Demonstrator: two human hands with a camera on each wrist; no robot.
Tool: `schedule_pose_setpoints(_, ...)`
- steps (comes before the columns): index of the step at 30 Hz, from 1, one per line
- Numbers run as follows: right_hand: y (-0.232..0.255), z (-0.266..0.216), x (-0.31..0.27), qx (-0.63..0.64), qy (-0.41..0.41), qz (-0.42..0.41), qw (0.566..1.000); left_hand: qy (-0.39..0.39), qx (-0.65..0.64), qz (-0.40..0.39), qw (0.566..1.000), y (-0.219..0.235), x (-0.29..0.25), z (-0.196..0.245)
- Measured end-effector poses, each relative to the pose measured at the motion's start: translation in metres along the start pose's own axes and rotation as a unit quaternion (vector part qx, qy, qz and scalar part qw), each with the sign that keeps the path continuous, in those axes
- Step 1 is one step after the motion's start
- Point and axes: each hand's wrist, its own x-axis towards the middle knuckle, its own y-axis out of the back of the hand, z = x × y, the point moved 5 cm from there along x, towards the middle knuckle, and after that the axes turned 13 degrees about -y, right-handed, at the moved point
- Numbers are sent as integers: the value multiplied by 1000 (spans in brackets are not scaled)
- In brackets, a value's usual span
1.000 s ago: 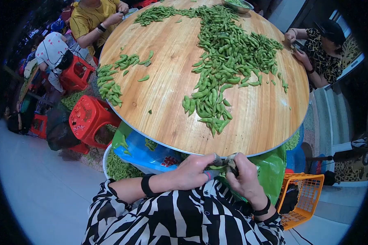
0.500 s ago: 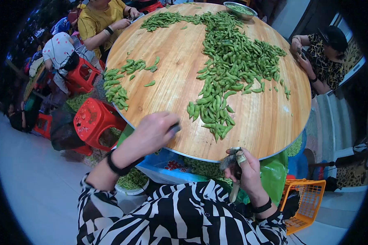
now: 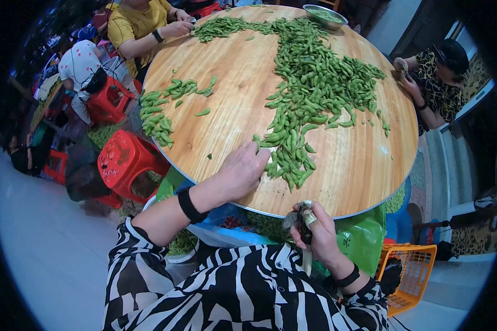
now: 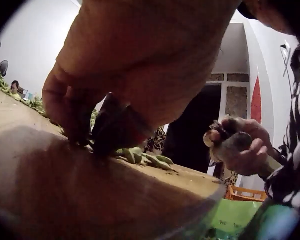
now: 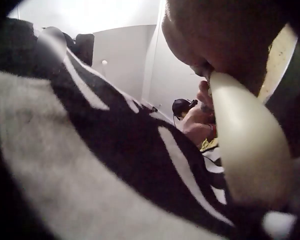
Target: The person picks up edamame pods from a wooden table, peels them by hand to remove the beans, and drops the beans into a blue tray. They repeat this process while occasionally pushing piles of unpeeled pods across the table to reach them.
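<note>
Pods (image 3: pixel 286 157) are noted at the right of the nearer left hand's (image 3: pixel 242 172) curled fingers, pinch not determinable; a tool (image 3: pixel 307 216) is gripped by the right hand (image 3: pixel 324 237).

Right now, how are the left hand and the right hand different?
The left hand is over the table, at the green pods; the right hand is by the near edge. The right hand grips something with a pale part; whether the left hand holds a pod is hidden. Both wear black wristbands.

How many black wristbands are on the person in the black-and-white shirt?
2: the left wristband and the right wristband, one round each wrist. No others show.
</note>
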Motion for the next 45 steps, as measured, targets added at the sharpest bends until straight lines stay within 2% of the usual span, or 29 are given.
schedule_pose_setpoints(4,0,-16,3,7,2,9,1000,31,-32,-52,998,1,-12,6)
schedule_pose_setpoints(6,-2,-23,6,2,23,1,1000,120,-142,-38,982,6,-15,3)
schedule_pose_setpoints(7,-2,-24,9,0,20,-2,1000,117,-142,-39,982,8,-15,5)
schedule_pose_setpoints(8,-2,-25,13,2,21,1,1000,192,-297,-1,935,4,-19,3)
schedule_pose_setpoints(9,-4,-25,16,12,25,-6,1000,261,-443,37,857,0,-24,4)
schedule_pose_setpoints(10,-6,-26,18,21,28,-14,999,260,-444,36,857,1,-23,11)
schedule_pose_setpoints(12,-10,-26,19,39,29,-27,998,247,-608,89,749,1,-18,32)
schedule_pose_setpoints(13,-13,-27,18,49,18,-45,998,242,-635,105,726,-2,-16,37)
schedule_pose_setpoints(16,-13,-26,17,62,4,-63,996,226,-623,80,744,0,-14,38)
schedule_pose_setpoints(19,-12,-27,14,65,3,-72,995,214,-616,104,751,-4,-12,39)
schedule_pose_setpoints(24,-14,-33,9,13,46,-80,996,208,-606,87,763,-2,-11,39)
schedule_pose_setpoints(32,-11,-32,6,-1,53,-52,997,166,-597,93,779,4,-8,42)
schedule_pose_setpoints(34,-11,-33,5,1,51,-51,997,160,-575,84,798,-2,-10,39)
schedule_pose_setpoints(40,-13,-32,-2,-2,52,-63,997,177,-619,86,761,5,-5,47)
schedule_pose_setpoints(42,-8,-30,0,-24,67,-26,997,178,-616,76,764,3,-8,45)
schedule_pose_setpoints(45,-8,-30,-1,-25,71,-19,997,174,-602,67,776,1,-11,43)
